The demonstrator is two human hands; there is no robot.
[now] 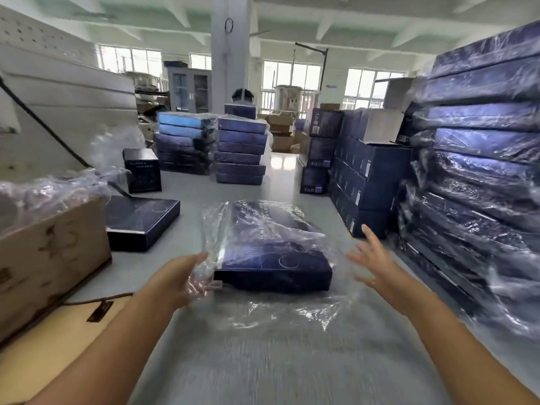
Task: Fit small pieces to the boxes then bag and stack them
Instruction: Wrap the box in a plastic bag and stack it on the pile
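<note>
A flat dark blue box point(274, 258) lies on the grey table inside a clear plastic bag point(263, 229), whose open mouth spreads toward me. My left hand point(187, 280) grips the bag's near left edge beside the box's left corner. To the right of the box, my right hand point(372, 260) hovers with fingers spread, touching nothing. Another flat dark blue box point(140, 219), unbagged, lies to the left.
A tall stack of bagged blue boxes point(479, 176) fills the right side. A cardboard carton point(49, 258) with plastic bags on top stands at the left. More stacks point(241, 153) and a small upright blue box point(142, 169) sit further back. A person is partly hidden behind the far stacks.
</note>
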